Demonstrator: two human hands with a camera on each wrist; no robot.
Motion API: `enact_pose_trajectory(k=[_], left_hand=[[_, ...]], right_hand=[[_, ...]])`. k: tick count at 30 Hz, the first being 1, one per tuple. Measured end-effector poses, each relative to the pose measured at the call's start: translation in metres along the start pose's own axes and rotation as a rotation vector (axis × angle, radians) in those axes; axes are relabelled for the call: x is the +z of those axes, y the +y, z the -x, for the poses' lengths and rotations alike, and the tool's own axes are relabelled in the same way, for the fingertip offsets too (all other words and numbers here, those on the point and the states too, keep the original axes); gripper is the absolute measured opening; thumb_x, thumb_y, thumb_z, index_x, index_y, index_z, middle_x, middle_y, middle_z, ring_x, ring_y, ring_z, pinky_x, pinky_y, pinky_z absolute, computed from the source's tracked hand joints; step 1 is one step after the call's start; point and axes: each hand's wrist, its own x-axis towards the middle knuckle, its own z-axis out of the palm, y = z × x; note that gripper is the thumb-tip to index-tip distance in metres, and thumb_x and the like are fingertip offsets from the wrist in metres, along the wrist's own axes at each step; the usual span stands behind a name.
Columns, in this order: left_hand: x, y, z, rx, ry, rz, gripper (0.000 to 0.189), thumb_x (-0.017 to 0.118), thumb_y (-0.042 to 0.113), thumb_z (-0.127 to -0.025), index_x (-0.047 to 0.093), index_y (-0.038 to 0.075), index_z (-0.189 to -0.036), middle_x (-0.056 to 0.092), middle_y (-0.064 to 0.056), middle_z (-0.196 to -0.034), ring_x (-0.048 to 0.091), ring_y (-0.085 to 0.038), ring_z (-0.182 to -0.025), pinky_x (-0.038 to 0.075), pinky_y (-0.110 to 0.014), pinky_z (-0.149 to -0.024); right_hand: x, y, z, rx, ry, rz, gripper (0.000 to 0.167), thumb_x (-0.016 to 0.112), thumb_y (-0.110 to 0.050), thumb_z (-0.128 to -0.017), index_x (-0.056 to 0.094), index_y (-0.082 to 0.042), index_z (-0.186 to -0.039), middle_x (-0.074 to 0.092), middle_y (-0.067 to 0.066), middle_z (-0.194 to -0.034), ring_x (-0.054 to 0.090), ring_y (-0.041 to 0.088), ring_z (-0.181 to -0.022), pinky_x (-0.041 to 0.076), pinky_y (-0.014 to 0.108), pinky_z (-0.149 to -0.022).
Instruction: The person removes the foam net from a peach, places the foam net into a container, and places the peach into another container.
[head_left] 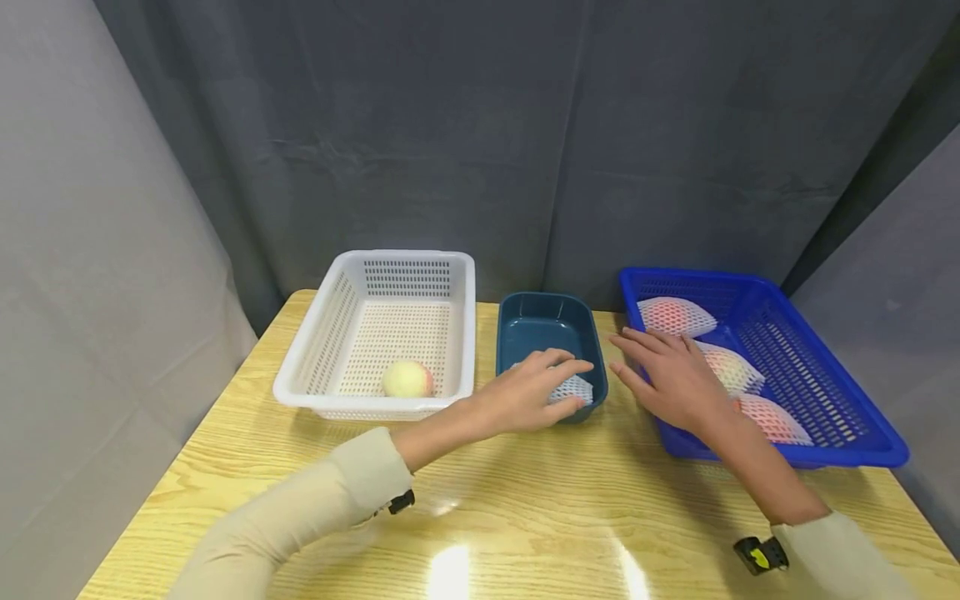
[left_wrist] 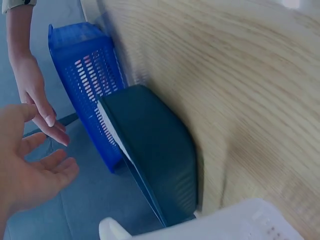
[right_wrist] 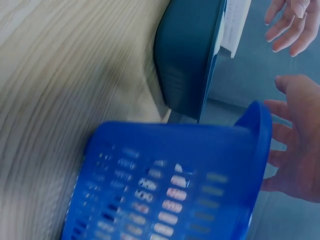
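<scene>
My left hand [head_left: 521,393] hovers over the near end of a small dark teal bin [head_left: 546,327], its fingers spread and relaxed with nothing in them. Beneath those fingers, a white foam net [head_left: 577,389] lies in the bin, partly hidden by the hand. Over the left rim of a blue basket [head_left: 813,367] is my right hand [head_left: 675,379], fingers extended and no object held. Inside that basket lie peaches in white foam nets, among them a far one [head_left: 670,317], a middle one [head_left: 733,368] and a near one [head_left: 776,419]. The right wrist view shows the right hand [right_wrist: 302,140] beside the basket's rim.
A white perforated basket [head_left: 300,367] stands left of the teal bin, holding one bare yellow-pink peach [head_left: 406,379]. All three containers stand on a wooden table [head_left: 510,517]. Dark grey cloth [head_left: 420,150] hangs behind it, with paler cloth at both sides.
</scene>
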Motion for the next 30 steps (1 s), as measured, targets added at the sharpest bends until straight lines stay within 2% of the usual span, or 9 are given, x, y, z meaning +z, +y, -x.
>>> enact_pose_trajectory(k=[7, 12, 18, 23, 30], left_hand=[[0.01, 0.01, -0.01, 0.053, -0.007, -0.026, 0.051, 0.051, 0.041, -0.104, 0.046, 0.019, -0.15, 0.046, -0.006, -0.149, 0.045, -0.023, -0.133, 0.046, -0.033, -0.102], [0.018, 0.016, -0.018, 0.116, -0.002, -0.071, 0.05, 0.05, 0.039, -0.105, 0.047, 0.017, -0.149, 0.048, -0.007, -0.146, 0.047, -0.022, -0.131, 0.046, -0.028, -0.1], [0.027, 0.026, -0.028, 0.154, -0.022, -0.094, 0.05, 0.05, 0.039, -0.105, 0.045, 0.019, -0.151, 0.047, -0.007, -0.148, 0.046, -0.022, -0.131, 0.043, -0.028, -0.103], [0.034, 0.035, -0.037, 0.172, -0.028, -0.106, 0.05, 0.05, 0.039, -0.105, 0.045, 0.021, -0.151, 0.046, -0.004, -0.149, 0.045, -0.019, -0.133, 0.039, -0.025, -0.106], [0.044, 0.047, -0.049, 0.22, -0.053, -0.179, 0.05, 0.044, 0.041, -0.106, 0.044, 0.019, -0.152, 0.044, -0.003, -0.152, 0.038, -0.014, -0.139, 0.026, -0.023, -0.114]], right_hand=[[-0.003, 0.019, 0.016, 0.051, -0.021, -0.016, 0.049, 0.056, -0.035, -0.102, 0.053, -0.009, -0.144, 0.046, 0.024, -0.146, 0.037, 0.052, -0.131, 0.015, 0.078, -0.104], [-0.005, 0.032, 0.026, 0.076, -0.052, 0.001, 0.051, 0.052, -0.039, -0.104, 0.052, -0.009, -0.145, 0.045, 0.025, -0.147, 0.035, 0.055, -0.132, 0.011, 0.08, -0.103], [-0.01, 0.042, 0.036, 0.121, -0.107, 0.019, 0.055, 0.049, -0.045, -0.104, 0.048, -0.012, -0.148, 0.039, 0.026, -0.151, 0.028, 0.055, -0.137, 0.005, 0.082, -0.101], [-0.013, 0.05, 0.042, 0.172, -0.16, 0.023, 0.058, 0.048, -0.049, -0.103, 0.048, -0.013, -0.149, 0.037, 0.025, -0.153, 0.025, 0.055, -0.138, 0.002, 0.084, -0.098], [-0.015, 0.06, 0.046, 0.223, -0.212, 0.005, 0.06, 0.046, -0.05, -0.103, 0.046, -0.012, -0.15, 0.034, 0.027, -0.154, 0.022, 0.057, -0.137, 0.008, 0.088, -0.092]])
